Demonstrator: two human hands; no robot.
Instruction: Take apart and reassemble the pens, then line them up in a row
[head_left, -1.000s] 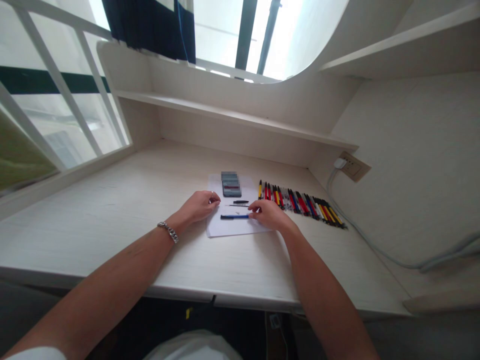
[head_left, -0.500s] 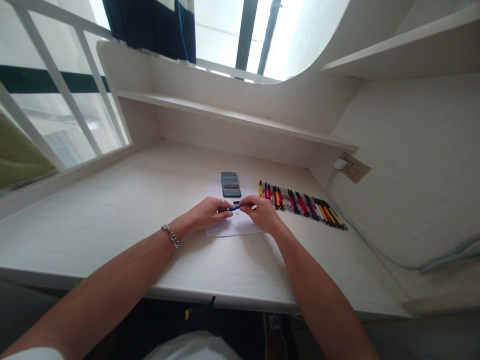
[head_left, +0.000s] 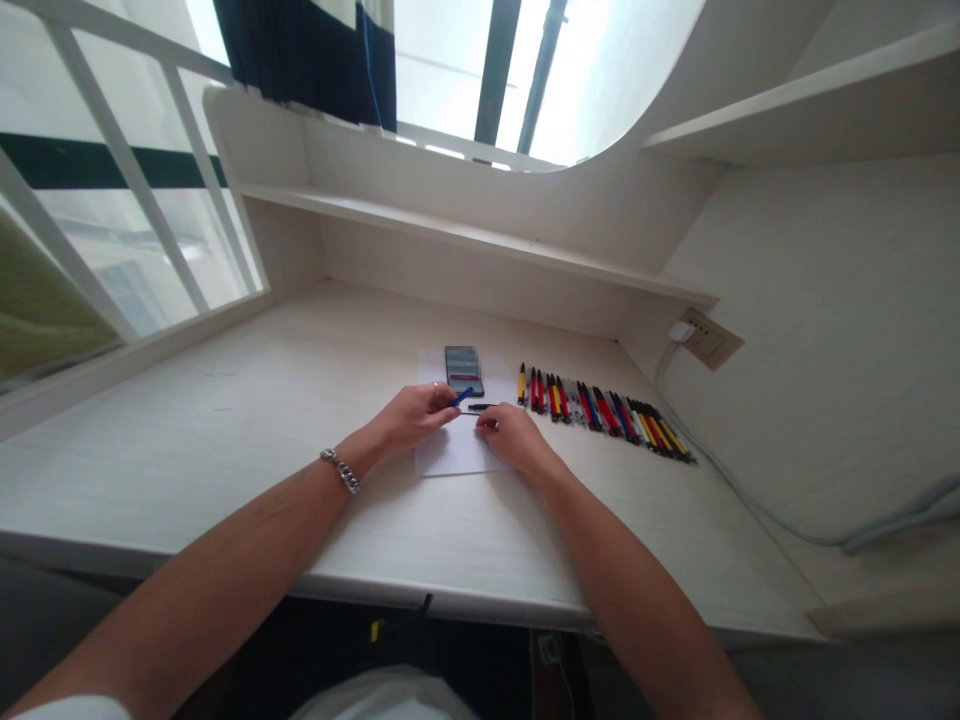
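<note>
My left hand is closed on a blue pen barrel, which sticks up and to the right from its fingers. My right hand rests on a white sheet of paper with its fingers pinched together; what they hold is too small to make out. A small black pen part lies on the paper just beyond the right hand's fingertips. A dark phone lies at the paper's far end.
A row of several red, yellow, blue and black pens lies on the white desk to the right of the paper. A wall socket with a plug and a cable are at the right. A shelf runs above the desk.
The blue pen lay on the paper under my right hand. Both hands lifted it together, and now my left hand alone holds the blue barrel while my right hand has dropped back onto the paper.
</note>
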